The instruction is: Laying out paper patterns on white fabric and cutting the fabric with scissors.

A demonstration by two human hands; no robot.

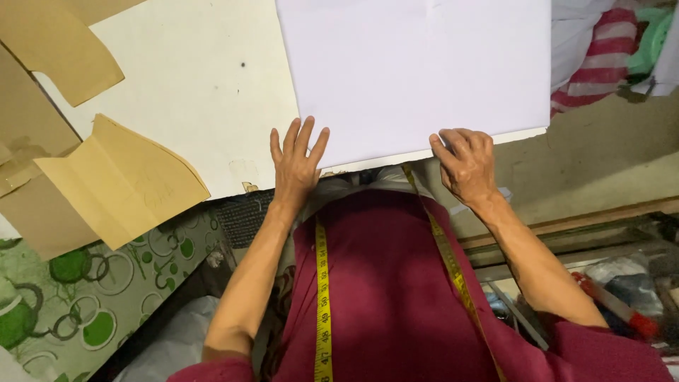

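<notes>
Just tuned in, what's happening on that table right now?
A person in a maroon top, with a yellow measuring tape draped around the neck, has both hands on the near edge of a white sheet lying on the white table. The left hand lies flat with fingers spread; the right hand curls over the sheet's edge. Brown paper pieces lie at the left.

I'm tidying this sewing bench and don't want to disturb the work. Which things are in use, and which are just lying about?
In use:
left hand
right hand
white sheet
tape measure

Lying about:
brown paper patterns
striped cloth
green patterned cover
</notes>
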